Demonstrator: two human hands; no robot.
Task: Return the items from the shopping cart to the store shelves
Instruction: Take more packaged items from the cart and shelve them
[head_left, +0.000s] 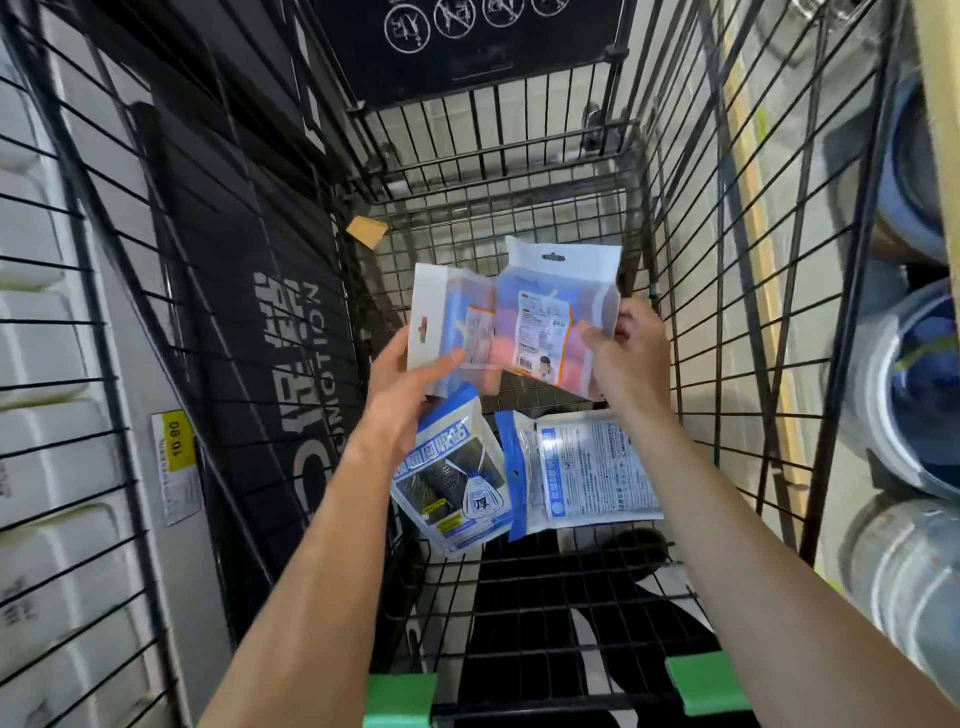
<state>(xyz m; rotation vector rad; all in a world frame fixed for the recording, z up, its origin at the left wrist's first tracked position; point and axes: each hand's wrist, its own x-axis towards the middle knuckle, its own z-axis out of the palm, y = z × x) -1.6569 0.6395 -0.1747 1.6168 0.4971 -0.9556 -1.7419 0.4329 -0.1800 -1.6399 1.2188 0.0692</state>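
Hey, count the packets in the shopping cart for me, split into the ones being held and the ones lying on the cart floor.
Pink and blue packets held in hands: 2 (one in the left hand, one in the right hand)
Blue and white packets on the cart floor: 2 ()
Total: 4

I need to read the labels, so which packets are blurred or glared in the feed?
Head view: the packet in the left hand, left-held packet, is motion-smeared; the right-held packet, in the right hand, is sharper; the two cart-floor packets show sheen; wide-angle bends the cart wires.
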